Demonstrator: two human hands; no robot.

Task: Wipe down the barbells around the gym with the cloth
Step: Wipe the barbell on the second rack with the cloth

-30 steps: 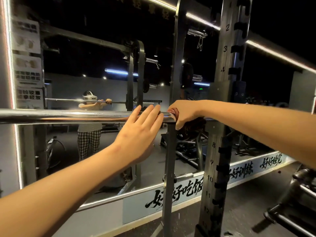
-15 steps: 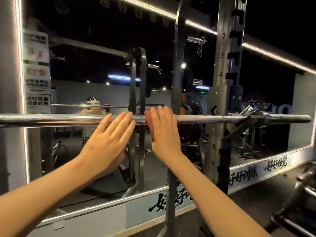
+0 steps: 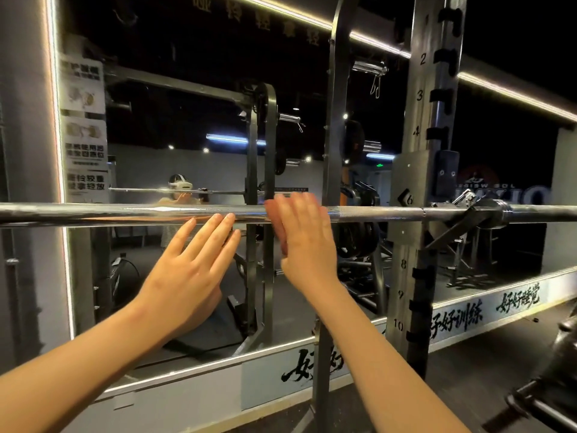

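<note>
Now the fingers (image 3: pixel 298 210) of the right hand (image 3: pixel 304 242) lie straight and together, pressing the cloth (image 3: pixel 274 228) flat on the barbell (image 3: pixel 390 214) at mid-frame (a second ago they curled over it nearer the upright (image 3: pixel 431 89)). The left hand (image 3: pixel 190 270) touches the bar alongside with straight fingertips (image 3: pixel 223 218), so leftward wiping likely remains.

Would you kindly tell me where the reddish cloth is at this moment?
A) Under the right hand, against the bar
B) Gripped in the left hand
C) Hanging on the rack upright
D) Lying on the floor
A: the reddish cloth peeks out beside the right hand, whose straight fingers press it on the barbell, while the left hand holds nothing.
</note>
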